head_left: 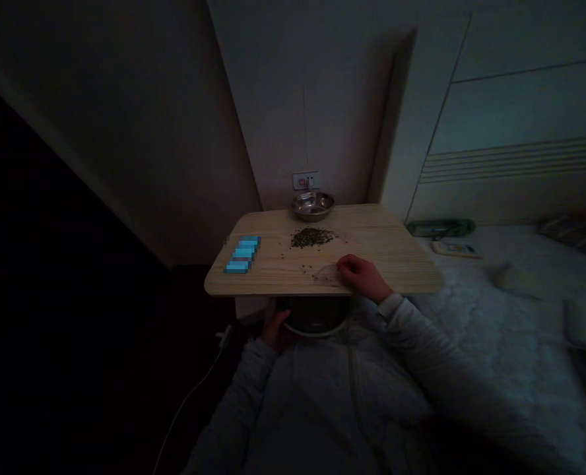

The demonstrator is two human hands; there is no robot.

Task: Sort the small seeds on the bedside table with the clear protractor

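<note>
Two bare hands are in view, both reaching out of pale grey sleeves. The right hand (365,277) is above the near edge of a light wooden table (387,241), its fingers bent inward with the tips close together; whether something small is pinched between them I cannot tell. Just beside those fingertips is a faint see-through patch (326,274), with a few dark specks at it, too dim to make out fully. The left hand (276,330) is lower down, by the table's near edge, gripping the left side of a round container (317,322) with a pale rim, its thumb at that rim. The container is against the front of the person's jacket (317,402), partly hidden by the tabletop.

Farther in on the table lies a loose pile of small green grains (311,237), near the middle, with several strays scattered toward the right hand. Behind the pile, at the far edge, stands a shiny metal bowl (313,210), in front of a wall socket (305,180). A bright, pixelated rectangle (243,254) lies at the table's left side. To the right spreads a quilted bed cover (464,307), bearing a pale remote-like object (455,249) and a green bottle-like object (441,227). A white cable (191,390) runs down at the lower left.
</note>
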